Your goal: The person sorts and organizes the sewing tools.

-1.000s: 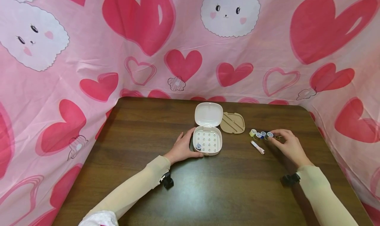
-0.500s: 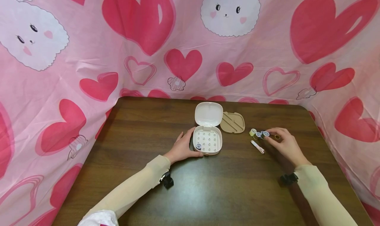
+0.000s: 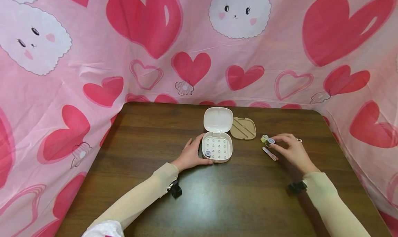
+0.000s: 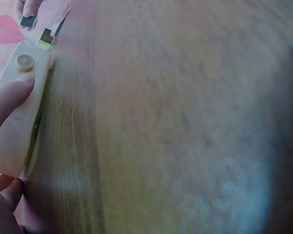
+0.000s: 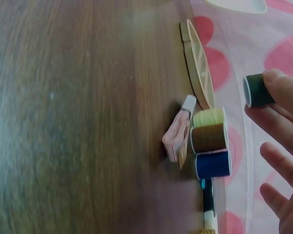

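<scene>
White box (image 4: 24, 117), lid (image 3: 218, 119) raised, toward the bench's (image 3: 155, 136) far edge: one seated spool (image 3: 208, 153), front-left corner; other pegs (image 3: 219, 151) bare. Left hand (image 3: 192, 156): fingers holding the box. Right hand (image 3: 293, 151): fingers narrow, pinching a dark green spool (image 5: 259, 91). Outside the box, toward the bench's right edge: yellow spool (image 5: 209, 117), brown spool (image 5: 208, 139), blue spool (image 5: 213, 165). Surface: dark wood grain. Surround: pink heart-print cloth (image 3: 168, 74).

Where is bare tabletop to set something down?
Free: the brown wooden table nearside of the open white plastic box; right of its front, up to the folded pink striped strip; left of the left hand. Crowded: beside the right hand, around the cylindrical thread spools and tan plastic tray.
</scene>
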Motion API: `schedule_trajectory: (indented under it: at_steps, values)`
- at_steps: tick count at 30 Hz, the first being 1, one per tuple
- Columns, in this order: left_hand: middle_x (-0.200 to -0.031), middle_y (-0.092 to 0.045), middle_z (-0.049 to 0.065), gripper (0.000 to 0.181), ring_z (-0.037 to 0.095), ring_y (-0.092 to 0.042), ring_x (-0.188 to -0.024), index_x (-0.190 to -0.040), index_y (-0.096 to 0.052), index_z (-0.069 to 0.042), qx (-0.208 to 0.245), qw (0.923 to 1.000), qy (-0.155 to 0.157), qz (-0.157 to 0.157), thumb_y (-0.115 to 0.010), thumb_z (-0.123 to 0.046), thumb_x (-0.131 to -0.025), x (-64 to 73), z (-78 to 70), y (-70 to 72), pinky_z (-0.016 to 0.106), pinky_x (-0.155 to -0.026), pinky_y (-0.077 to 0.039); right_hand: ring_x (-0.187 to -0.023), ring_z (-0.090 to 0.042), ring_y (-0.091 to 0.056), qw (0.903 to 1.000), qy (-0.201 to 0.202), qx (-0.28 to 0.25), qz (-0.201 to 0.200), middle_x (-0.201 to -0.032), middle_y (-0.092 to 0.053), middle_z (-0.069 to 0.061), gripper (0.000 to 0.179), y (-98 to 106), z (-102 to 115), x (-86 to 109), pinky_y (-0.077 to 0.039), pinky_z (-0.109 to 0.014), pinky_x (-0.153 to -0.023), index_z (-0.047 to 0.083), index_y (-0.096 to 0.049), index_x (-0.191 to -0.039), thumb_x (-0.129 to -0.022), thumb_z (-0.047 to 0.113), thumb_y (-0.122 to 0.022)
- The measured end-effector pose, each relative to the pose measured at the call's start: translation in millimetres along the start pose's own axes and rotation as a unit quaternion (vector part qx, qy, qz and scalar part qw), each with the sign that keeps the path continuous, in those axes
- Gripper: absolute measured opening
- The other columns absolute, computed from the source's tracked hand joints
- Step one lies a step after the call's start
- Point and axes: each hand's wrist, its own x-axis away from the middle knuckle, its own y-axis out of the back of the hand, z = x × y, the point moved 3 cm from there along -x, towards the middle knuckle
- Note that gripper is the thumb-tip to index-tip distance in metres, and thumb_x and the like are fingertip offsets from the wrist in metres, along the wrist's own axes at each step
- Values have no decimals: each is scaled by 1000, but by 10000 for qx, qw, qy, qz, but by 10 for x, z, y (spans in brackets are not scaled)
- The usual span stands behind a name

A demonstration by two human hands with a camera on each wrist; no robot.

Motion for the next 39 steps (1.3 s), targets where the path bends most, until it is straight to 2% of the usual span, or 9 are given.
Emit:
schedule_trajectory:
  at_steps: [12,15,20,23,28,31,34,36,39]
  values:
    - [-166,-37,10,120,23,-40,-150,-164,-24,-9,-5,10000,-51,-34,-94,-44,-74,7,-4,-2,50,-129,-8,-112,-25,-57,9999,-53,21,111,-123,-66,-17,23,-61,99,-5,-43,-25,-88,7,-77,-111,-89,12,-83]
    - [-166,-37,11,120,24,-41,-150,-163,-24,-9,20,10000,-46,-59,-95,-44,-73,7,-3,-3,51,-129,-9,-112,-22,-56,9999,20,-5,106,-124,-65,-19,23,-78,113,-13,-42,-23,-89,7,-78,-111,-89,12,-83]
    - [-166,-37,10,120,23,-40,-150,-164,-24,-10,-20,10000,-7,-40,-94,-45,-74,1,-2,-7,50,-129,-8,-110,-5,-53,9998,214,11,51,-122,-66,-17,23,-121,120,-24,-40,-18,-88,9,-79,-109,-87,9,-85]
    - [-166,-37,10,119,23,-40,-150,-164,-24,-10,-39,10000,-4,-43,-94,-45,-74,-5,1,-12,50,-129,-8,-108,-1,-53,9996,289,42,46,-122,-66,-17,24,-144,131,-33,-41,-17,-86,9,-79,-109,-86,8,-85]
    - [-166,-37,10,119,23,-40,-150,-163,-25,-10,-22,10000,-14,-51,-95,-44,-74,-8,4,-13,50,-129,-8,-105,-16,-60,9993,349,120,58,-124,-65,-21,25,-166,175,-58,-46,-23,-82,8,-79,-110,-86,10,-86]
    - [-166,-37,10,119,23,-40,-150,-163,-25,-10,-9,10000,-14,-45,-95,-44,-74,-7,4,-11,50,-129,-8,-106,-14,-59,9993,364,56,65,-124,-66,-20,25,-180,212,-75,-46,-22,-81,8,-79,-109,-86,11,-86]
    - [-166,-37,9,119,23,-39,-150,-163,-25,-10,-6,10000,-3,-43,-95,-44,-74,-5,6,-11,50,-129,-8,-96,-8,-58,9993,297,-150,176,-121,-66,-16,23,-199,246,-90,-49,-20,-71,9,-79,-109,-87,12,-85]
    - [-166,-37,9,119,23,-40,-150,-163,-25,-11,-5,10000,-7,-45,-95,-44,-74,-6,8,-12,50,-129,-8,-90,-12,-59,9991,189,-267,288,-118,-66,-12,22,-221,260,-98,-50,-21,-64,11,-79,-109,-88,14,-85]
    - [-166,-37,9,119,23,-40,-150,-164,-25,-11,-15,10000,-15,-44,-94,-45,-74,-6,11,-14,50,-129,-8,-86,-22,-61,9985,136,-328,413,-112,-68,-8,21,-258,288,-109,-52,-21,-65,13,-79,-110,-90,15,-84]
